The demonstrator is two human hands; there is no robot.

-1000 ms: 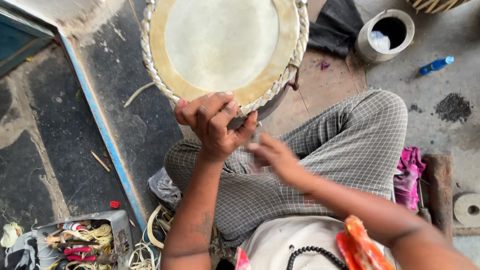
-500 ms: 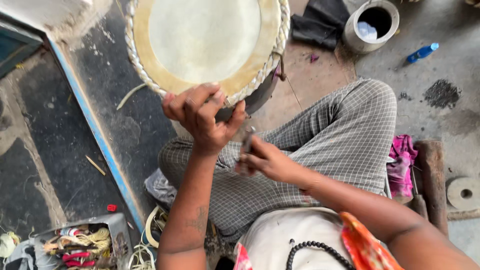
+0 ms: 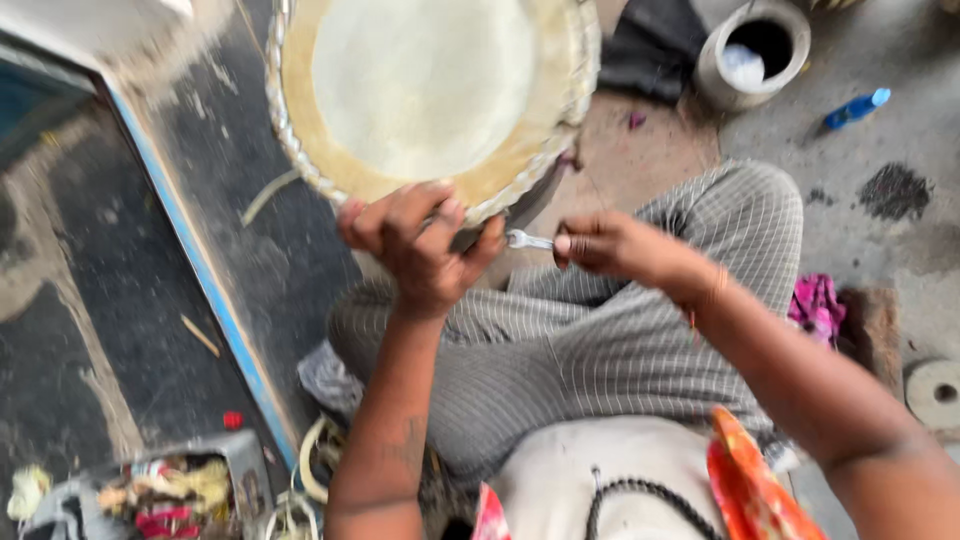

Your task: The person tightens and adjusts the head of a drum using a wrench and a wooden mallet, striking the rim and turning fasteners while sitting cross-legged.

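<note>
A round drum with a pale skin head and a braided rim stands in front of my folded legs. My left hand grips the near edge of its rim, fingers curled over the braid. Just to the right, my right hand is closed on a small metal tool whose shiny tip points left at the rim beside my left thumb. The picture is blurred, so the tool's exact kind is unclear.
A grey pot and dark cloth lie behind the drum, with a blue bottle to their right. A tray of cords and scraps sits at lower left. A pink rag and a round disc lie at right.
My right hand has moved up from my lap to the drum's rim with the metal tool now showing. My left hand kept its hold on the rim.
</note>
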